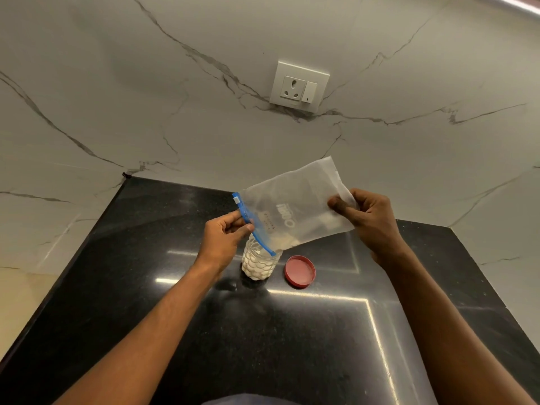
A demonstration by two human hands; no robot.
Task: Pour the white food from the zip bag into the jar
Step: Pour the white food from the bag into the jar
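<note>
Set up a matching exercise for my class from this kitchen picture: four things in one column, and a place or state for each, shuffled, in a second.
Things:
1. zip bag
2. jar
3. red lid
4. wall socket

Places or states:
A. lying on the black counter, right of the jar
B. set in the marble wall
C. held tilted in both hands, blue zip end lowest
D. standing uncapped, holding white food

Pairs: 1-C, 2-D, 3-A, 4-B
</note>
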